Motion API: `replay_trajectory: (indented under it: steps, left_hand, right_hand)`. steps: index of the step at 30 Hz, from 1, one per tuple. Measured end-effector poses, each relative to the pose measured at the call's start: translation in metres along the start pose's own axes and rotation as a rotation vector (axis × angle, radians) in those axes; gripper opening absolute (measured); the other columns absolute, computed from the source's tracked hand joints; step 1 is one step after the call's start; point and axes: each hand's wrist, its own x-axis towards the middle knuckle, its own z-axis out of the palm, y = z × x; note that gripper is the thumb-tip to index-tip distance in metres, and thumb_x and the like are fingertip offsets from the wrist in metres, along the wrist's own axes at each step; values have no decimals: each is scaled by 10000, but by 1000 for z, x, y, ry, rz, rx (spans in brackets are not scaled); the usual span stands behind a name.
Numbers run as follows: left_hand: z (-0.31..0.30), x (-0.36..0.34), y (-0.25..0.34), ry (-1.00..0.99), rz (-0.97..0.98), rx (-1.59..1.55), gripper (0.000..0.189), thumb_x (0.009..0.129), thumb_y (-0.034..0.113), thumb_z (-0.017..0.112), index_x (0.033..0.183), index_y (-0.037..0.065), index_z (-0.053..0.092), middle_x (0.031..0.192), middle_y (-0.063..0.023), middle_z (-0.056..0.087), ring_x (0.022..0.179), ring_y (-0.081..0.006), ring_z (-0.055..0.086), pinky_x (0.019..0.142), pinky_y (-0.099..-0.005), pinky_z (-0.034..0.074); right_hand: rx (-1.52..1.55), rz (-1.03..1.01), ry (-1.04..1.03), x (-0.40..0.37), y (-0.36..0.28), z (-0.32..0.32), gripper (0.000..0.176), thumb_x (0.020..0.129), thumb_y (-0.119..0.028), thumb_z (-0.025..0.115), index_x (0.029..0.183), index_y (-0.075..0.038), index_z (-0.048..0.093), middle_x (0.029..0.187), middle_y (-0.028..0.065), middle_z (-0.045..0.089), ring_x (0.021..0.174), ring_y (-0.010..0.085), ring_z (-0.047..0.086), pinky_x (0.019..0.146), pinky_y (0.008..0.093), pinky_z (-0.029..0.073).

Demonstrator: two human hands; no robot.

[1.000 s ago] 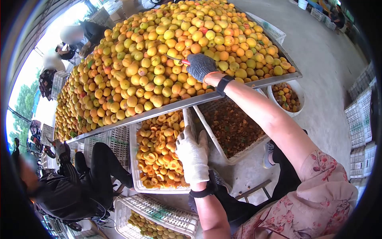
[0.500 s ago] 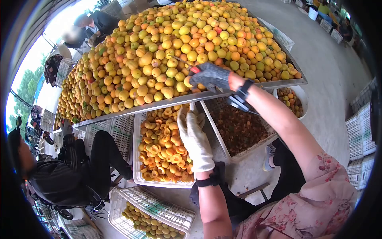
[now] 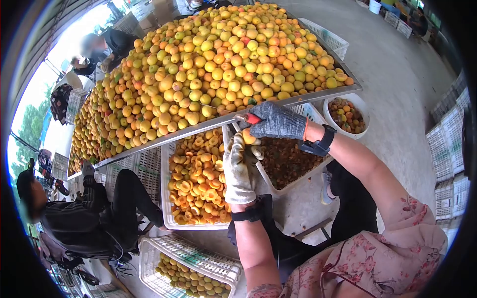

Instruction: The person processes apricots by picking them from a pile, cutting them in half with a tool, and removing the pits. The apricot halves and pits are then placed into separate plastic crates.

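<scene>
**Apricot (image 3: 247, 135) at the near edge of a heaped table (image 3: 318, 97)**

At the table's near edge, the fruit is placed between two gloved hands. The grey-gloved right hand (image 3: 278, 120) is curled closely around a red-handled tool (image 3: 253, 118), whose tip is not clearly shown. The white-gloved left hand (image 3: 239, 169) is half curled, its thumb parted from the fingers; by which hand the fruit is gripped cannot be told. In front of the table, well apart from it, whole fruit is held in a slatted crate (image 3: 198, 257). Just below the table's near edge, a white crate (image 3: 166, 193) is filled with halved apricots (image 3: 196, 184); to its right, brown pieces (image 3: 293, 161) are contained in another crate (image 3: 283, 188). Near the table's right corner, a white bucket (image 3: 368, 116) is seen. The table is covered by a heap of whole apricots (image 3: 223, 54). Beyond its far left side, a dark-clothed person (image 3: 118, 42) is partly shown.
</scene>
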Motion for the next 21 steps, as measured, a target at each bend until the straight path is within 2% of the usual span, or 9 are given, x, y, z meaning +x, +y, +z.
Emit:
replay_trajectory:
  steps: [1, 2, 4, 5, 10, 12, 13, 16, 21]
  left_hand:
    - [-4, 3, -4, -43, 14, 23, 300, 1007, 245, 389, 1086, -9, 528, 879, -130, 625, 685, -168, 573, 590, -265, 479]
    - [-5, 3, -8, -49, 8, 23, 300, 1007, 245, 389, 1086, -9, 528, 879, -130, 625, 685, -168, 573, 590, -265, 479]
    - [-1, 5, -11, -82, -36, -155, 307, 1009, 245, 376, 1089, -13, 522, 904, -134, 617, 699, -174, 573, 602, -268, 479]
    - [1, 6, -11, -91, -40, -156, 307, 1009, 245, 376, 1089, -13, 522, 904, -134, 617, 699, -174, 573, 602, -268, 479]
    - [11, 9, -7, -247, -21, -188, 347, 999, 274, 401, 1194, 1, 491, 1026, -146, 593, 809, -199, 600, 708, -297, 513]
    - [21, 6, -5, -20, 82, -319, 356, 981, 249, 465, 1256, 24, 479, 1077, -134, 593, 785, -164, 589, 683, -256, 505]
    - [11, 8, -6, -105, 83, -311, 358, 975, 268, 482, 1243, 31, 490, 1099, -119, 587, 848, -159, 578, 702, -265, 501]
    - [4, 10, -10, -97, 121, -302, 366, 973, 276, 487, 1247, 33, 486, 1103, -109, 586, 860, -160, 573, 731, -280, 496]
    - [2, 13, -16, -30, 125, -303, 426, 981, 293, 466, 1313, 28, 443, 1183, -127, 568, 1031, -220, 588, 895, -350, 495]
  right_hand:
    - [-189, -274, 134, -2, 4, 2, 198, 768, -213, 721, 863, -62, 636, 563, -23, 543, 462, 54, 476, 422, 232, 352]
    - [-194, -268, 140, -6, 8, 2, 198, 768, -213, 721, 863, -62, 636, 563, -23, 543, 462, 54, 476, 422, 232, 352]
    - [358, 429, 32, -9, -3, -2, 191, 766, -172, 707, 917, -67, 654, 607, -16, 571, 458, 52, 476, 407, 217, 354]
    - [510, 544, -8, -14, -9, -14, 176, 792, -155, 687, 945, -71, 665, 646, -18, 584, 454, 46, 464, 400, 192, 350]
    - [556, 542, 70, -32, -21, -19, 211, 851, -170, 651, 1040, -78, 626, 695, -21, 587, 472, 37, 458, 397, 179, 341]
    - [216, 328, 301, -40, -20, -8, 261, 854, -249, 681, 1016, -59, 602, 643, 0, 575, 490, 50, 489, 426, 213, 359]
    - [257, 175, 366, -44, -18, 0, 256, 882, -248, 653, 1032, -47, 597, 693, -12, 575, 547, 45, 497, 466, 204, 363]
    - [855, 543, 175, -68, -52, 1, 233, 914, -207, 611, 1056, -24, 587, 687, -12, 559, 579, 58, 510, 500, 213, 391]
    - [692, 543, 243, -85, -58, 27, 217, 925, -203, 595, 939, 9, 643, 668, 15, 573, 609, 76, 501, 542, 252, 419]
